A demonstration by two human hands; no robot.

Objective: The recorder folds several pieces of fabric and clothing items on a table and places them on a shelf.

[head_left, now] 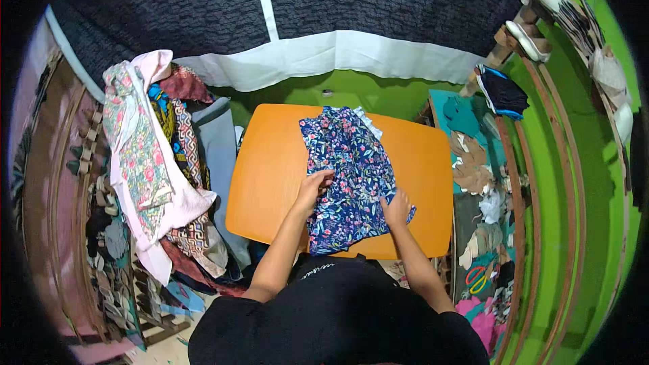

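A navy floral sleeveless dress [348, 162] lies spread on an orange table [270, 162], its upper end pointing away from me and its lower end near my body. White frilled trim [368, 124] shows along its upper right edge. At the dress's left side, my left hand [316, 189] is closed on the cloth, fingers bent over the edge. My right hand [397, 208] grips the lower right side, where a small corner of cloth sticks out beyond it. The fingertips of both hands are partly hidden.
Patterned and pink cloths [145, 155] hang in a heap left of the table. On the right, a low shelf holds cloth scraps [473, 162] and red-and-yellow-handled scissors [477, 278]. Wooden racks [541, 182] line the green wall. A dark curtain [378, 7] hangs behind.
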